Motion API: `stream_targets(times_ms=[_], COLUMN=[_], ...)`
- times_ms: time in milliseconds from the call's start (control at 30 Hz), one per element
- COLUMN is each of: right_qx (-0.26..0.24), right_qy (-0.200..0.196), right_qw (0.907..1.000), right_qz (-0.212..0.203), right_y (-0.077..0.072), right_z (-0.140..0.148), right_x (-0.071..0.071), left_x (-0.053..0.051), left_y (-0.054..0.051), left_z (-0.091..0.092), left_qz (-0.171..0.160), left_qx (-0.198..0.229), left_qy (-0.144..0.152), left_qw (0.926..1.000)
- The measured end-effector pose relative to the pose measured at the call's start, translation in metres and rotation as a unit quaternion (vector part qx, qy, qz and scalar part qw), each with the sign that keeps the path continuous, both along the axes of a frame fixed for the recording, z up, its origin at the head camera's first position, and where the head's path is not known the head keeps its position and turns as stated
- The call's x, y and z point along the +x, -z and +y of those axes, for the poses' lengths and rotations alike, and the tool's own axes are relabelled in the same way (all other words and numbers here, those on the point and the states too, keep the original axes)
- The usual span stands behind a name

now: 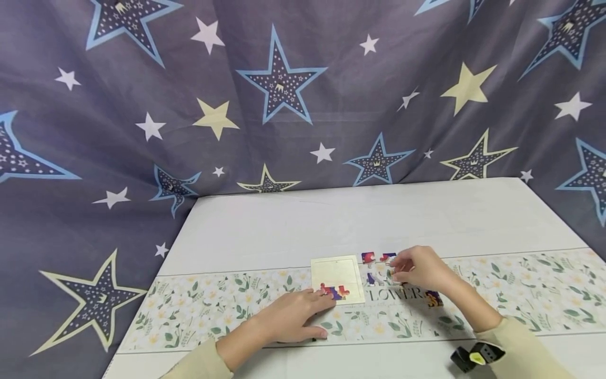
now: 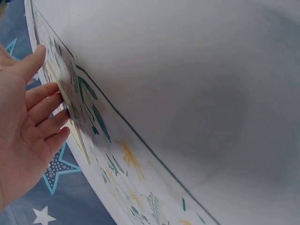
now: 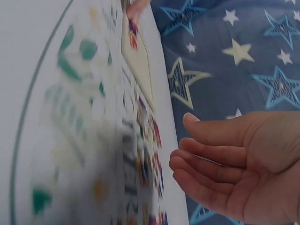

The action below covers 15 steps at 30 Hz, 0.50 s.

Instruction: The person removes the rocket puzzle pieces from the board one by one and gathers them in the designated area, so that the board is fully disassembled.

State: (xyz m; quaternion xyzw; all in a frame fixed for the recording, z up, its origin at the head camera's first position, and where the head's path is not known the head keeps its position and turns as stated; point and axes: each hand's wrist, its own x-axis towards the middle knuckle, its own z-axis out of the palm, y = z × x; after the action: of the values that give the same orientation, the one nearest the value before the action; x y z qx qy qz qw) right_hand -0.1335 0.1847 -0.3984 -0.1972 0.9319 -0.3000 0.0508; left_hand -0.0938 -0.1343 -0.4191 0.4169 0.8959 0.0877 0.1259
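A square pale puzzle tray (image 1: 333, 269) lies on the table, with a few joined colourful jigsaw pieces (image 1: 340, 292) along its near edge. My left hand (image 1: 294, 317) rests at the tray's near left corner, fingers extended and fingertips by those pieces. To the right of the tray, my right hand (image 1: 421, 268) hovers over loose jigsaw pieces, its fingers slightly bent and thumb apart. The right wrist view shows nothing between its thumb and fingers. A red-and-purple piece (image 1: 367, 257) and a purple piece (image 1: 371, 279) lie left of this hand; an orange-and-purple piece (image 1: 433, 299) lies below it.
A floral strip (image 1: 208, 305) with printed lettering crosses the white table (image 1: 284, 226). Behind and at the sides hangs a dark curtain (image 1: 331, 95) with stars. A small black device (image 1: 477, 353) sits at the right sleeve.
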Motion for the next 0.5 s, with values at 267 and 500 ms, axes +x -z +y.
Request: stream_targets(times_ms=[267,500], right_qx=[-0.013,-0.025], right_qy=[-0.054,-0.106], right_qw=[0.9982,0.9936], right_qz=[-0.024,-0.03], right_y=[0.002,0.01], right_z=[-0.043,-0.068], right_x=[-0.01,-0.009], left_x=[-0.001,0.0], left_y=[0.001,0.0], left_z=[-0.001,-0.002], left_qz=[0.003,-0.002], left_qx=[0.004,0.001], left_qy=[-0.002,-0.004], left_qw=[1.0,1.0])
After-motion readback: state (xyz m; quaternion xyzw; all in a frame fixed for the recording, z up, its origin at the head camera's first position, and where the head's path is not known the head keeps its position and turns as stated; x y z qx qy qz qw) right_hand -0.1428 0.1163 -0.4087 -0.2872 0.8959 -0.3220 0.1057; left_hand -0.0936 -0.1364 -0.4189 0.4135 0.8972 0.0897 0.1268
